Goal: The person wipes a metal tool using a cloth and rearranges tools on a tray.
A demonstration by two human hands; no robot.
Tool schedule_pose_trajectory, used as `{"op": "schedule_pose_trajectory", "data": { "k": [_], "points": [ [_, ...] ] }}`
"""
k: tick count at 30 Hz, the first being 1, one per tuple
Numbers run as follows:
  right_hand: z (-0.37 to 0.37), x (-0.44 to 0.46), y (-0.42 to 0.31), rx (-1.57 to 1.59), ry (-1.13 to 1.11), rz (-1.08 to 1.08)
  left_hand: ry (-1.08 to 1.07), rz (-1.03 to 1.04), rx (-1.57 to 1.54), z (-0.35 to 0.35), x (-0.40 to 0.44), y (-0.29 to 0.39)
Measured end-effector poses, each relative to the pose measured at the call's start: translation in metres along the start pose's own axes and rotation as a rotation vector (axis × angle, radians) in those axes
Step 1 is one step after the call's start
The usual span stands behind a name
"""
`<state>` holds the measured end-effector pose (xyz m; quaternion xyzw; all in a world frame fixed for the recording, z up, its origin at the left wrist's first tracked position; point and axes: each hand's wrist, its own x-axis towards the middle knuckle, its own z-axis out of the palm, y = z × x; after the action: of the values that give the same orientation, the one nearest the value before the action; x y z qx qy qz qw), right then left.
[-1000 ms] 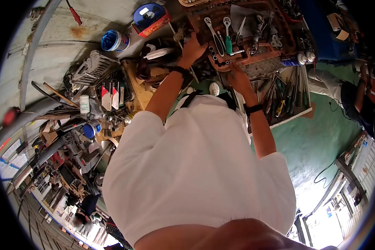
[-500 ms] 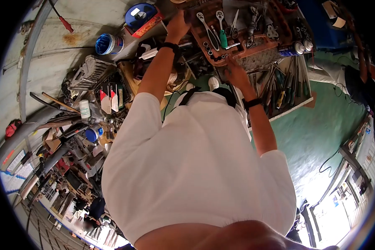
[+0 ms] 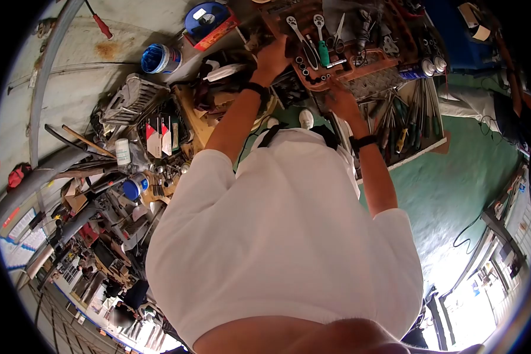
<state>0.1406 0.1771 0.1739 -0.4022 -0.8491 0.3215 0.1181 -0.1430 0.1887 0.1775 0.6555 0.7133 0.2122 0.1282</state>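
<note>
An orange-brown tool case (image 3: 369,76) lies at the top centre, holding two ratchets, scissors (image 3: 340,34) and several sockets. My left hand (image 3: 272,57) is at the case's left edge; its fingers are too dark to tell whether they hold anything. At the near edge, below the sockets, my right hand (image 3: 342,101) touches the case with its fingertips, and its fingers are partly hidden in shadow. The green-handled ratchet (image 3: 323,52) lies between the other ratchet (image 3: 301,40) and the scissors.
A drawer of screwdrivers (image 3: 402,127) sits right of my right hand, with spray cans (image 3: 422,69) above it. At left are a blue-rimmed tub (image 3: 159,58), a grey basket (image 3: 133,99) and a white bottle (image 3: 123,152). Another person's light trousers (image 3: 469,105) show at right.
My left hand went up and left, away from the case, then came back down to its left edge. My right hand has stayed at the near edge. The view shifted slightly.
</note>
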Motion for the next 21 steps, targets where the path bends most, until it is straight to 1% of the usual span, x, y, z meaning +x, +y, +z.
{"op": "schedule_pose_trajectory", "data": {
  "k": [1,3,7,11,13,17,21],
  "points": [
    [-0.002,0.001,0.0,0.005,-0.019,0.018,0.005,-0.001,0.002,0.0,-0.006,0.006],
    [-0.005,0.003,0.002,0.028,-0.041,0.027,-0.051,-0.059,-0.026,0.002,-0.016,0.016],
    [-0.006,0.004,0.0,0.09,-0.046,0.081,-0.021,-0.067,-0.142,0.002,-0.034,0.025],
    [-0.002,0.002,-0.001,0.09,-0.041,0.07,-0.039,-0.052,-0.186,-0.002,-0.047,0.031],
    [0.001,0.001,0.0,0.083,-0.023,0.073,-0.115,-0.047,-0.22,-0.002,-0.052,0.031],
    [0.004,0.002,0.006,0.088,-0.019,0.044,-0.132,-0.079,-0.27,-0.003,-0.061,0.034],
    [0.004,0.0,0.004,0.054,-0.016,0.045,-0.248,-0.088,-0.315,-0.011,-0.073,0.04]
  ]
}}
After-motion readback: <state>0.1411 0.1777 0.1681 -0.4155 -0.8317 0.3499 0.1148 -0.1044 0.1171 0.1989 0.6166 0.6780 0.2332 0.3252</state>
